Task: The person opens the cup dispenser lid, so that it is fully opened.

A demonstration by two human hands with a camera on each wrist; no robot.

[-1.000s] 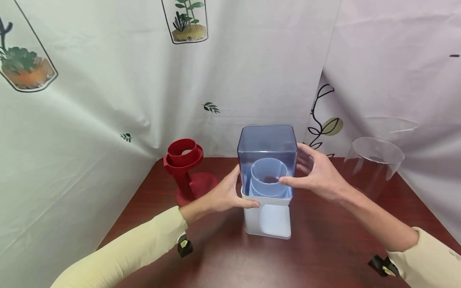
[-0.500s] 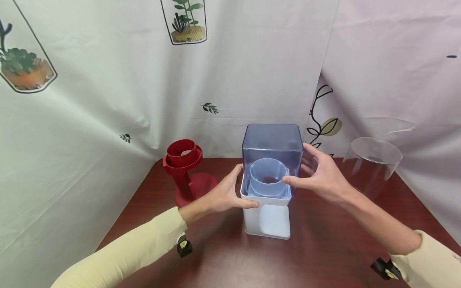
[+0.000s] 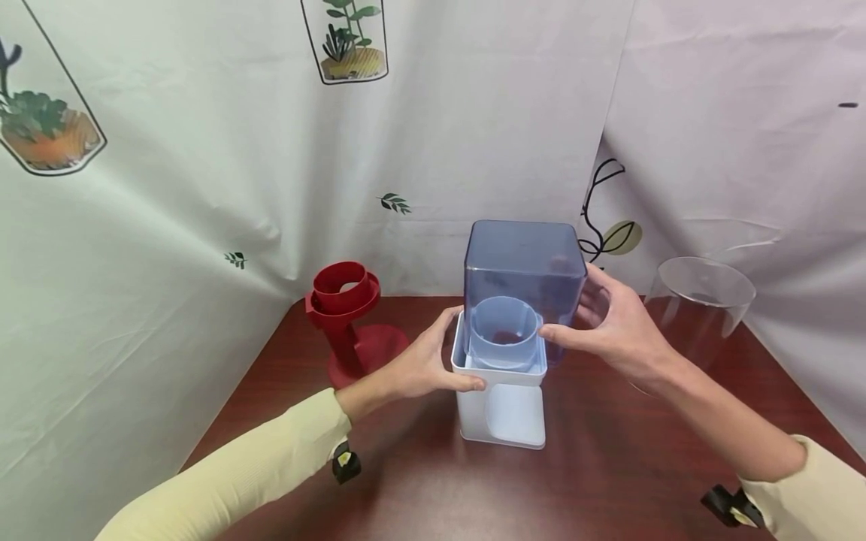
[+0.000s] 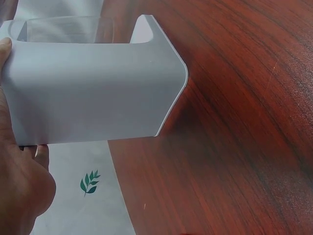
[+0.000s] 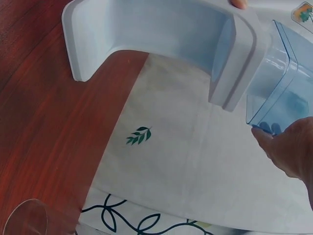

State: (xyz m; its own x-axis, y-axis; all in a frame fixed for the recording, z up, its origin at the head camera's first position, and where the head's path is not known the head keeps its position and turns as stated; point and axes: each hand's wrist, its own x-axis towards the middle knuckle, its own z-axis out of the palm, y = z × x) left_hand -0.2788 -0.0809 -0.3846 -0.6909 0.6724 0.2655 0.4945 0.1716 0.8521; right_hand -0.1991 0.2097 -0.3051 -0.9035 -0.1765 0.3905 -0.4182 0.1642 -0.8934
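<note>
A white plastic base (image 3: 502,417) with a scooped front stands on the table, a round ring collar (image 3: 504,359) at its top. My left hand (image 3: 426,361) grips the base at its upper left, thumb across the front; in the left wrist view it holds the base's end (image 4: 93,93). With my right hand (image 3: 619,323) I hold a translucent blue square container (image 3: 524,248) by its right side, thumb in front and fingers behind. In the right wrist view this container (image 5: 288,83) is tilted and visibly apart from the base (image 5: 161,24) along one edge.
To the left stands a red plastic stand (image 3: 352,330) with a ring-shaped top. A clear, wide-mouthed cylinder (image 3: 707,300) is at the back right. Behind the dark red wooden table (image 3: 433,496) hangs a white printed cloth (image 3: 473,135).
My right hand has moved right and slightly up with the blue container, shifting it off the base's top. My left hand and the base have stayed in place.
</note>
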